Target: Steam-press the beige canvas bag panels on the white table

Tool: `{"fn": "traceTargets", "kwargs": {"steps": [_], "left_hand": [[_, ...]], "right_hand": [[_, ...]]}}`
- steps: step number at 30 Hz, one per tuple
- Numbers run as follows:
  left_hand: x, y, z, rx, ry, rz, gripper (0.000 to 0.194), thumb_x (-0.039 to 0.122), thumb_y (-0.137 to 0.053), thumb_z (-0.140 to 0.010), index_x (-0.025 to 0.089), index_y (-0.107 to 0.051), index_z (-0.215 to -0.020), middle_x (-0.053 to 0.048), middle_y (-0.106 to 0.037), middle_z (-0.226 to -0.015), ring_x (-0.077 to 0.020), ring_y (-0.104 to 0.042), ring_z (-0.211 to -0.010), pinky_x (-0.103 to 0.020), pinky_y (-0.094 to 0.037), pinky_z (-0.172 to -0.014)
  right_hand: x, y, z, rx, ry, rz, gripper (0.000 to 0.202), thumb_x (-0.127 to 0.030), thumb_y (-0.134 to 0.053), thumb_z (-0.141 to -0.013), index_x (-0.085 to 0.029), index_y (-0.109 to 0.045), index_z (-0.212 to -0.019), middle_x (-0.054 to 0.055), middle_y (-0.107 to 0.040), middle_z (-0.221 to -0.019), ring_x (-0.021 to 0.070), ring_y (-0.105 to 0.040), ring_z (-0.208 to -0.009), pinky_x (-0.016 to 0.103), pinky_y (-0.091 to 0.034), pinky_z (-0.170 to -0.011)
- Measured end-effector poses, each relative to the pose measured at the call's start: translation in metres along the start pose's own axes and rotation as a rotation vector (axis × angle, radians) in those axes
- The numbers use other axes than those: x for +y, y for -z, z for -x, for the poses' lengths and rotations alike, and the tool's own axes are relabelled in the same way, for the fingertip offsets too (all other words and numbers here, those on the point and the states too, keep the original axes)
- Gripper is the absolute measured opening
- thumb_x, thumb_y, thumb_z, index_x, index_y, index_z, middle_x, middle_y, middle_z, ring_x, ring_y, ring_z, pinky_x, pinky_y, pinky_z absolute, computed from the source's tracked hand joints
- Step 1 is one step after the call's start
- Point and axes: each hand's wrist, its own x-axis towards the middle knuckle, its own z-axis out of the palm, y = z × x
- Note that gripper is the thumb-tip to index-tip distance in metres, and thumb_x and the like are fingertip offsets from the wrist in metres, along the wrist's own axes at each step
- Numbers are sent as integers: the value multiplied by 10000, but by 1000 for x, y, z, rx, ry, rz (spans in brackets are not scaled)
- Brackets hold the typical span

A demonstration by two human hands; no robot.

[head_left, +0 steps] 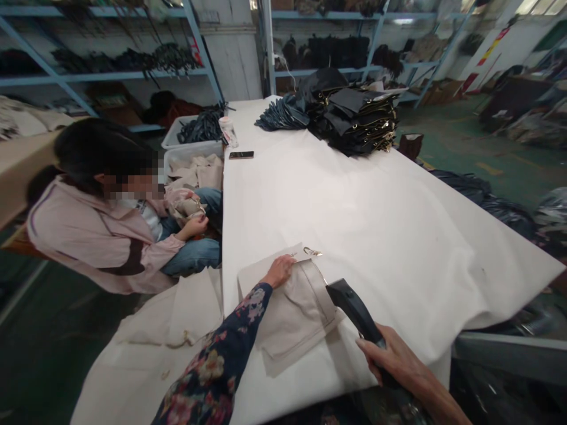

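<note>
A beige fabric piece (295,313) with stitched edges lies on the white-covered table (354,206) in front of me. My left hand (280,271) is closed on its upper left edge, near a small metal ring or hook (312,251). The fingertips of that hand are small in view. My right hand (390,357) is wrapped round the handle of a black handheld tool (357,308). The head of the tool is just off the right edge of the fabric, by its upper corner.
A seated person (101,218) works with beige fabric on the left. Black bags (354,118) are piled at the table's far end, near a phone (241,154) and a can (228,131). More beige pieces (177,313) hang at the left edge.
</note>
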Motion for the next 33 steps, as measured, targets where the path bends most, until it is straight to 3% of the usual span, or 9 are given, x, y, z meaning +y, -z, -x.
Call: {"fn": "traceTargets", "kwargs": {"steps": [4, 6, 11, 18, 22, 27, 33], "left_hand": [[12, 22, 19, -206, 0, 311, 259, 209, -493, -756, 157, -699, -905, -9, -674, -776, -212, -607, -772, -271, -468, -677], [16, 26, 34, -247, 24, 473, 357, 293, -506, -764, 139, -672, -1040, -16, -687, -792, -202, -619, -718, -262, -471, -625], [19, 14, 67, -198, 86, 770, 571, 384, -607, -710, 105, -580, -1207, -77, -702, -878, -189, -624, -687, -276, -483, -632], [42, 7, 100, -151, 174, 1175, 594, 314, -713, -661, 125, -589, -1210, -74, -719, -862, -173, -635, -666, -252, -468, -622], [58, -4, 114, -170, 101, 1202, 539, 321, -734, -652, 121, -643, -1144, -81, -726, -896, -231, -656, -786, -316, -480, -744], [66, -26, 125, -200, 43, 1240, 533, 362, -727, -672, 120, -648, -1141, -96, -720, -956, -263, -663, -813, -362, -481, -784], [69, -23, 132, -128, 28, 1237, 590, 427, -748, -638, 119, -653, -1131, -119, -712, -988, -302, -641, -926, -385, -487, -821]], "right_hand": [[-18, 5, 6, -42, 24, 15, 247, -398, -547, -825, -186, -439, -758, -55, -509, -470, 85, -451, -379, 183, -379, -382], [-27, 4, 8, -68, 55, 17, 228, -383, -537, -835, -178, -455, -779, -56, -511, -467, 81, -447, -376, 178, -375, -383], [-45, -5, 4, -121, 98, 40, 217, -372, -533, -842, -175, -469, -777, -56, -515, -462, 79, -451, -374, 171, -380, -384], [-44, -20, -2, -146, 117, 41, 212, -374, -545, -830, -179, -492, -764, -54, -524, -459, 89, -474, -367, 180, -402, -375], [-51, -28, -6, -170, 157, 17, 221, -387, -549, -828, -188, -474, -766, -57, -522, -463, 90, -476, -371, 185, -413, -382], [-63, -28, -6, -65, 193, 60, 199, -368, -546, -822, -184, -478, -854, -66, -519, -458, 90, -473, -362, 182, -396, -369], [-38, -31, 9, -163, 129, 49, 231, -400, -534, -825, -176, -479, -828, -61, -514, -460, 77, -449, -354, 174, -387, -365]]}}
